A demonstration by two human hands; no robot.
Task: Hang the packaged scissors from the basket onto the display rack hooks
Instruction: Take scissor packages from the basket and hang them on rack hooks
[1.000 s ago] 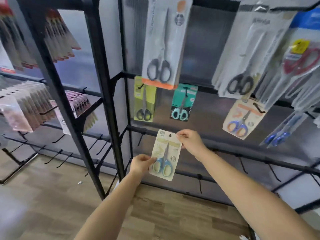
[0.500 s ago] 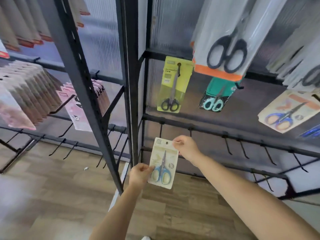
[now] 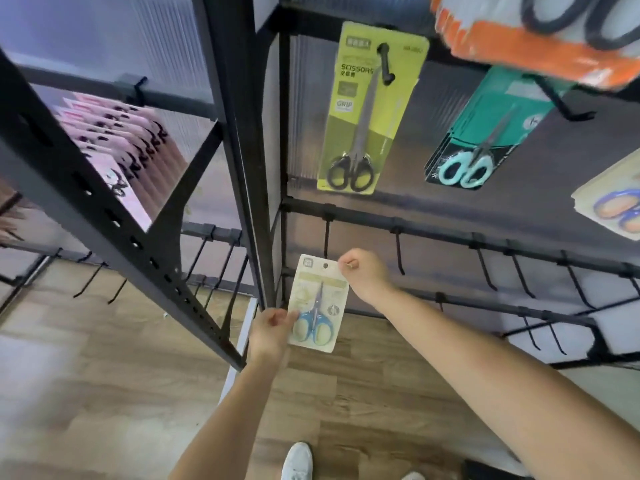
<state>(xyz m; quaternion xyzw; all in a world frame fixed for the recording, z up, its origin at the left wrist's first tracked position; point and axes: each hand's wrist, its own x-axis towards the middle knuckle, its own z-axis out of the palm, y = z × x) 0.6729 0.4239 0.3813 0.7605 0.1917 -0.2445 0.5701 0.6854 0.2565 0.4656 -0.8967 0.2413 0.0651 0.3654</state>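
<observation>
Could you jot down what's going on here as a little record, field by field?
setting: black display rack over a wood floor
item in hand: cream scissors pack, blue handles
left hand: pinches the pack's lower left edge
right hand: pinches its top right corner
target: empty hook just above the pack's hang hole
hung yet: no
neighbours: yellow-green pack and teal pack hanging above

We see bare hooks [image 3: 485,268] along the rail [image 3: 450,233] to the right, free to reach; the post [image 3: 256,202] crowds the left, the green pack [image 3: 367,116] hangs above.
</observation>
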